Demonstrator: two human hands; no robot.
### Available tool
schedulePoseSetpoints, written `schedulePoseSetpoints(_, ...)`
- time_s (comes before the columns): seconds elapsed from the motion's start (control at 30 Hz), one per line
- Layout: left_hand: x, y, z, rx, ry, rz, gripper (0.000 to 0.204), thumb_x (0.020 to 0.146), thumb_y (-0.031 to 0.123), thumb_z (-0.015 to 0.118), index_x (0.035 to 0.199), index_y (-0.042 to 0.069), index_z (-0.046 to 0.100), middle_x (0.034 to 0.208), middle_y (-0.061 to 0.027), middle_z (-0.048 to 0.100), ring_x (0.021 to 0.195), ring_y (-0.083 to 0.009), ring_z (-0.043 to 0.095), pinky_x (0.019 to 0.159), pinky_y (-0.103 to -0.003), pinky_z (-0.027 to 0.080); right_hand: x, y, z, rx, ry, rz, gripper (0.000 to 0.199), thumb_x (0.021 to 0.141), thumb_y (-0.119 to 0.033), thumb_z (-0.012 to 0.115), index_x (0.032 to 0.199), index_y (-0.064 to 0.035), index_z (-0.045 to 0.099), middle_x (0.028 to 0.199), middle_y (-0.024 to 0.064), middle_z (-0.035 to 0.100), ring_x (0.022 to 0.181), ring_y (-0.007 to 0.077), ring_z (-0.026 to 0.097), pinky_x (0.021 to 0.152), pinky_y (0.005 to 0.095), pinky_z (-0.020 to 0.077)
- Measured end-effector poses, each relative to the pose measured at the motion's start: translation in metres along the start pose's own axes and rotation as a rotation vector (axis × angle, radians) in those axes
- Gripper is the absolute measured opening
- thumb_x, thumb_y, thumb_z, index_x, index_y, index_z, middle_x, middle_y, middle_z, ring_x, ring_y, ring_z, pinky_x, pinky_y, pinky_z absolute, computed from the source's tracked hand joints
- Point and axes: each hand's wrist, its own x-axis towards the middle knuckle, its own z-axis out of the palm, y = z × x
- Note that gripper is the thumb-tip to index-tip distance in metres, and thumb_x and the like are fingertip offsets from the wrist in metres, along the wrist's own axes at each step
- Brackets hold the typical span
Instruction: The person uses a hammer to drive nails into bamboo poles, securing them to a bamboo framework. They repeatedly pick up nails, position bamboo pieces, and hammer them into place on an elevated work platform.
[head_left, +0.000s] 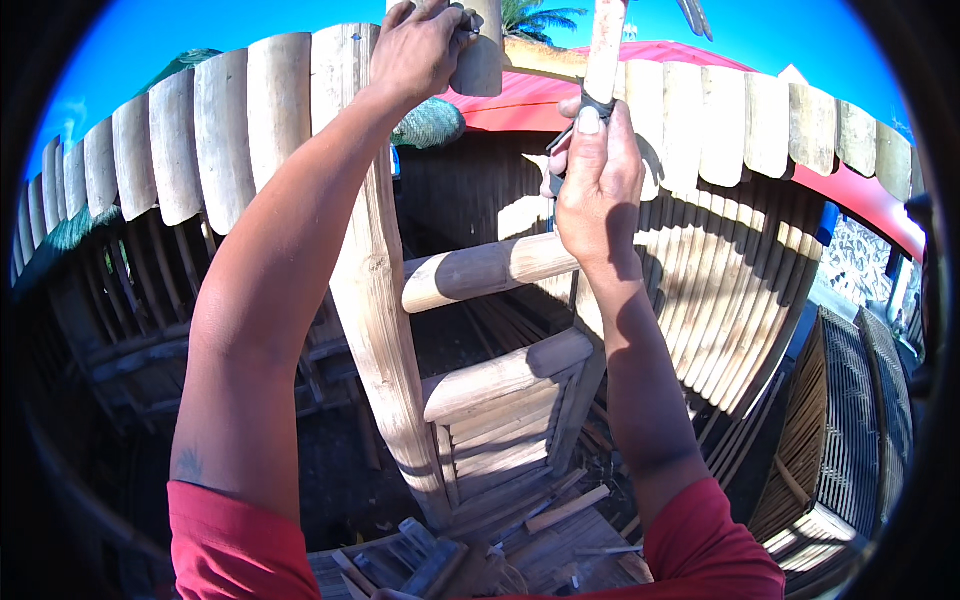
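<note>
**Two hands working at the top of a bamboo ladder**

At the left of the frame, a curved fence of pale split-bamboo slats (225, 120) is arching across the upper edge. Just right of it, the left hand (418, 45) is reaching to the top centre, its grip closing around a short pale bamboo stub (482, 62) beside the tall light bamboo upright pole (375, 290). Two round bamboo rungs (485, 270) are crossing the middle of the frame. Further right, the right hand (592, 185) is gripping the dark-collared pale wooden handle of a hammer (603, 50), thumb pressing along it; the hammer is rising through the top centre, its head partly cut off. Red sleeves (225, 545) are entering from the lower edge, and a red roof (560, 95) is showing behind the slats.
</note>
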Motion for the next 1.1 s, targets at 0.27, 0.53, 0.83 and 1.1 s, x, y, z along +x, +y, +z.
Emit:
schedulePoseSetpoints(0.27, -0.002, 0.004, -0.006, 0.017, -0.023, 0.018, 0.022, 0.095, 0.016, 0.058, 0.115, 0.013, 0.067, 0.13, -0.0141, 0.064, 0.138, -0.0315, 0.048, 0.118, -0.05, 0.032, 0.006, 0.019, 0.021, -0.414, -0.121, 0.073, 0.028, 0.105, -0.023, 0.047, 0.105, 0.005, 0.049, 0.075, 0.0285, 0.065, 0.076, 0.0495, 0.066, 0.059, 0.0549, 0.0498)
schedulePoseSetpoints(0.53, 0.001, 0.001, -0.009, 0.059, -0.189, 0.005, 0.03, 0.095, 0.019, 0.059, 0.124, 0.013, 0.063, 0.137, -0.0115, 0.061, 0.143, -0.0311, 0.043, 0.119, -0.052, 0.031, 0.0, 0.027, 0.027, -0.526, -0.201, 0.135, 0.029, 0.105, -0.022, 0.047, 0.108, 0.006, 0.048, 0.075, 0.0312, 0.065, 0.077, 0.0513, 0.066, 0.065, 0.0578, 0.0512)
schedulePoseSetpoints(0.83, -0.016, -0.004, 0.0, 0.363, -0.031, 0.013, 0.088, 0.083, 0.033, 0.074, 0.152, -0.002, 0.033, 0.16, -0.0186, 0.036, 0.149, -0.0318, 0.032, 0.12, -0.053, 0.028, -0.001, 0.013, 0.042, -0.447, -0.143, 0.199, 0.028, 0.106, -0.023, 0.045, 0.107, 0.0045, 0.049, 0.081, 0.0302, 0.066, 0.08, 0.0495, 0.067, 0.066, 0.0531, 0.0523)
schedulePoseSetpoints(1.1, -0.019, -0.005, 0.001, 0.411, -0.056, 0.009, 0.101, 0.079, 0.04, 0.075, 0.156, -0.004, 0.026, 0.162, -0.0196, 0.032, 0.151, -0.0318, 0.03, 0.121, -0.052, 0.027, 0.0, 0.048, 0.039, 0.164, 0.214, -0.312, 0.028, 0.108, -0.028, 0.044, 0.105, -0.0004, 0.048, 0.073, 0.0114, 0.057, 0.062, 0.0232, 0.059, 0.057, 0.0355, 0.0482)
